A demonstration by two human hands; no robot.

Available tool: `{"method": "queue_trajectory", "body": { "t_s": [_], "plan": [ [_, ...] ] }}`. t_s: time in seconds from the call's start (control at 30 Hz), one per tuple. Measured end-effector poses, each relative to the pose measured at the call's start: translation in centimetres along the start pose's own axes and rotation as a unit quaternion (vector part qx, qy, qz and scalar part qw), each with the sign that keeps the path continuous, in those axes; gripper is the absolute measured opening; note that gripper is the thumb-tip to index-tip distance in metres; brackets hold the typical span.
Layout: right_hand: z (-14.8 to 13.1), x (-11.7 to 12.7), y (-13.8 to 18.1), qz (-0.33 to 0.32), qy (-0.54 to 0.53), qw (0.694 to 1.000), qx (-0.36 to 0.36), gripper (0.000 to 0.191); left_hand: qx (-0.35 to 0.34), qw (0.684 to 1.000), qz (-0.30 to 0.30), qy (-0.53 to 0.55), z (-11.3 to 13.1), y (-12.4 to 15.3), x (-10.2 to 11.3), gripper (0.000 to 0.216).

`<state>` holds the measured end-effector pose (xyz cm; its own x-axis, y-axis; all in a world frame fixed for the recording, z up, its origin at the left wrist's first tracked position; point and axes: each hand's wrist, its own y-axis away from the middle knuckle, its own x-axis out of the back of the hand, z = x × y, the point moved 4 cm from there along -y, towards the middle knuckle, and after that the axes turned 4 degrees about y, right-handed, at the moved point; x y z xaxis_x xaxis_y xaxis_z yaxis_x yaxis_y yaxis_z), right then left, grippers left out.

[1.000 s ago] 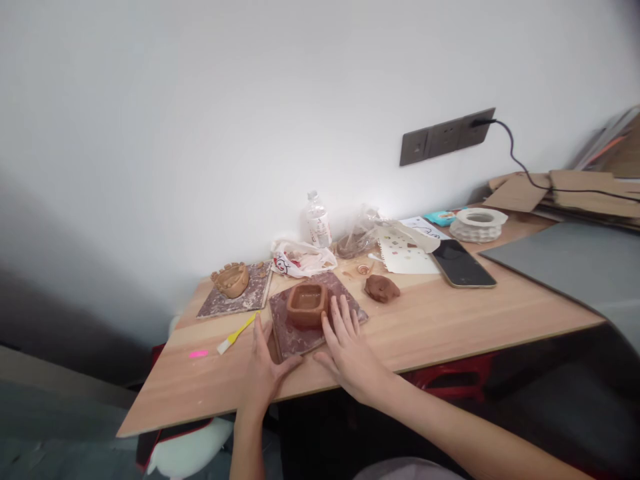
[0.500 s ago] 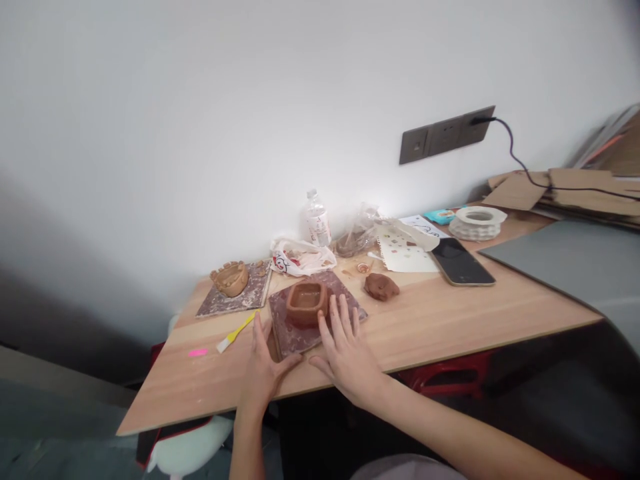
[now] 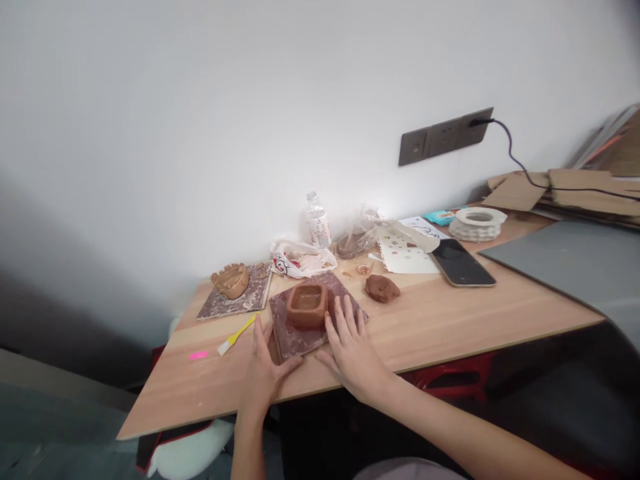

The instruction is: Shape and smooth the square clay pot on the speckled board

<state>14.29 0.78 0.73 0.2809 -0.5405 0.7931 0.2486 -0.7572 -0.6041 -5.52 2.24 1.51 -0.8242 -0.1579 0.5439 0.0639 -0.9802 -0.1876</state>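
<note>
A squarish brown clay bowl (image 3: 308,305) stands upright on a dark, clay-smeared board (image 3: 295,342). My right hand (image 3: 354,343) lies with fingers stretched at the bowl's right side, its fingertips over the board; whether the index finger touches the wall I cannot tell. At the board's left edge is my left hand (image 3: 265,370), thumb and fingers apart, holding nothing. Just beyond its fingertips lies a yellow-handled brush (image 3: 239,333). To the right of the board sits a lump of brown clay (image 3: 382,289).
A second clay bowl (image 3: 231,281) with a notched rim rests on another board (image 3: 215,306). Behind are a plastic bottle (image 3: 318,223), a white plastic bag (image 3: 303,259) and a clear bag (image 3: 356,241). A phone (image 3: 463,263), papers and a white ribbed pot (image 3: 477,225) occupy the right.
My right hand has shifted slightly to the right, away from the bowl's wall. The left hand, bowl and board look unmoved.
</note>
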Motion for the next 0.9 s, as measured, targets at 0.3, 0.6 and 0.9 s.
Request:
{"method": "queue_trajectory", "body": {
  "t_s": [0.3, 0.6, 0.9],
  "plan": [
    [-0.5, 0.3, 0.7, 0.016, -0.024, 1.000, 0.007, 0.058, -0.005, 1.000, -0.003, -0.001, -0.6, -0.1, -0.1, 0.122],
    [8.4, 2.7, 1.7, 0.075, 0.051, 0.995, -0.051, 0.039, 0.030, 0.999, 0.000, -0.011, 0.2, 0.0, 0.0, 0.123],
    [14.6, 2.4, 1.4, 0.042, 0.069, 0.993, -0.086, 0.027, 0.040, 0.999, -0.006, -0.013, 0.5, 0.0, 0.1, 0.123]
  ]
}}
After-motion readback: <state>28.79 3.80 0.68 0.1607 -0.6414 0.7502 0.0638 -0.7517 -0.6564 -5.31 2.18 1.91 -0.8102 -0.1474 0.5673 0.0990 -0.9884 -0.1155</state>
